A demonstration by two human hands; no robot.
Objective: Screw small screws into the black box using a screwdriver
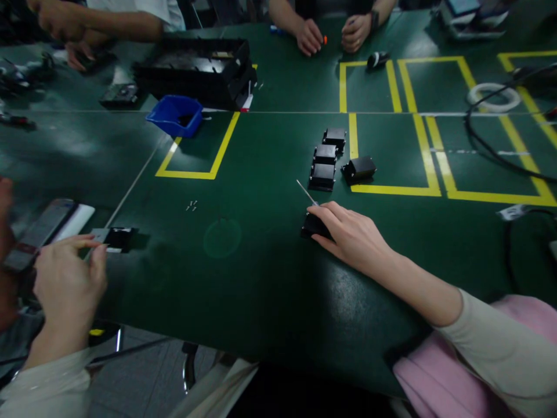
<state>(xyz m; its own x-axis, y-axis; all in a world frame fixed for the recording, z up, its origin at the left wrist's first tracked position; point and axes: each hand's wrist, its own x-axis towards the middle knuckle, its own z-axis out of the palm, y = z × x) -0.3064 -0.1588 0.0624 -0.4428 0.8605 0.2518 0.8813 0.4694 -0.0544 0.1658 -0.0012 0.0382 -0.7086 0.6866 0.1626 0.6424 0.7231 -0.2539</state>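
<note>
My left hand (pixel 72 281) is at the left, thumb and forefinger pinched at the grey end of a flat black and silver part (pixel 119 239). My right hand (pixel 348 232) is closed around a small black box (pixel 310 225) on the table. A thin metal shaft (pixel 307 192), like a screwdriver's, sticks out from under its fingers; its handle is hidden. Beyond this hand, similar black boxes stand in a short row (pixel 324 173), and another black box (pixel 360 168) sits slightly apart. Several small screws (pixel 191 205) lie between my hands.
A blue bin (pixel 176 115) stands before a black tray (pixel 195 72). Across the green table (pixel 270 267) are a co-worker's hands (pixel 310 36) and another person's arm (pixel 126 26). A phone (pixel 41 229) lies left. A black cable (pixel 483 142) and white coil (pixel 494 97) lie right.
</note>
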